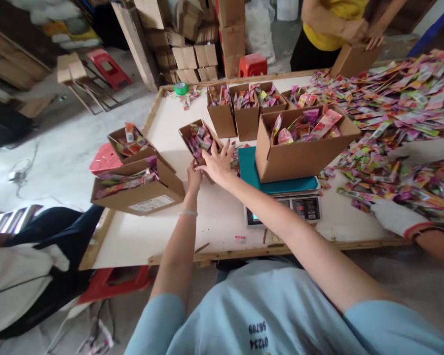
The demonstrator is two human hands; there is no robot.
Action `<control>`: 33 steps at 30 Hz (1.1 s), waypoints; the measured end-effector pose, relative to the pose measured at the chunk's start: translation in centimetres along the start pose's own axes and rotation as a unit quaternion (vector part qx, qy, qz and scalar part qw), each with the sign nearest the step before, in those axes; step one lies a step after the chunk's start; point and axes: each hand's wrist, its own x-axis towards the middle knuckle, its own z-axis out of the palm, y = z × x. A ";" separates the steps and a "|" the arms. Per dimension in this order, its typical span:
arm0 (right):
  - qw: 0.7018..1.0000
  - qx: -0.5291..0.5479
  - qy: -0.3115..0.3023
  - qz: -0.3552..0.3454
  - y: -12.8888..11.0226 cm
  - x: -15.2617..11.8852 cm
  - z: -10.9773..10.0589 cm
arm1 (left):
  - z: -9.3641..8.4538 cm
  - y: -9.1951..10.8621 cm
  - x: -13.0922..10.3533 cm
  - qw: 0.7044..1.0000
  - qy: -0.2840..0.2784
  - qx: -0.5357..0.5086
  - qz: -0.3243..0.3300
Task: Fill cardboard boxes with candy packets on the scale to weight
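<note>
A small open cardboard box (pixel 186 134) filled with colourful snack packets (pixel 200 140) stands tilted on the white table, left of the scale. My left hand (pixel 194 177) grips its near corner, low down; some of the fingers are hidden behind the cardboard. Fingers spread, my right hand (pixel 220 165) lies over the near right rim of the same box, beside the packets. To the right, a larger filled carton (pixel 299 155) sits on the teal platform (pixel 247 165) of a digital scale (pixel 307 209).
Two filled boxes (pixel 144 192) stand at the table's left edge, and several more (pixel 222 118) along the back. A packet heap (pixel 403 118) covers the right side, where a co-worker's gloved hands (pixel 395 217) reach in. Another person (pixel 329 29) handles a box across the table. Green tape (pixel 181 88) lies far left.
</note>
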 end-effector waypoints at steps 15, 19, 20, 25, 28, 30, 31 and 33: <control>0.854 -0.046 0.510 0.093 22.5 -22.7 -16.1 | 0.6 3.9 -8.3 0.931 0.126 0.090 0.331; 0.861 -0.065 0.486 0.132 25.6 -24.3 -12.7 | 4.4 5.6 -10.7 0.914 0.062 0.097 0.389; 0.859 -0.064 0.490 0.134 25.9 -24.5 -12.1 | 5.1 5.7 -11.0 0.913 0.047 0.095 0.394; 0.845 0.072 0.503 0.169 27.0 -23.9 -10.7 | 7.2 4.4 -11.7 0.905 -0.054 0.090 0.412; 0.832 0.134 0.521 0.136 26.9 -22.7 -11.0 | 8.2 4.1 -11.4 0.894 -0.112 0.099 0.423; 0.828 0.157 0.528 0.108 26.6 -21.9 -11.3 | 8.9 4.4 -10.9 0.884 -0.152 0.101 0.430; 0.826 0.167 0.529 0.098 26.5 -21.7 -11.4 | 9.2 4.7 -10.7 0.880 -0.171 0.104 0.430; 0.822 0.179 0.532 0.093 26.6 -21.4 -11.1 | 9.6 5.2 -10.4 0.878 -0.193 0.114 0.424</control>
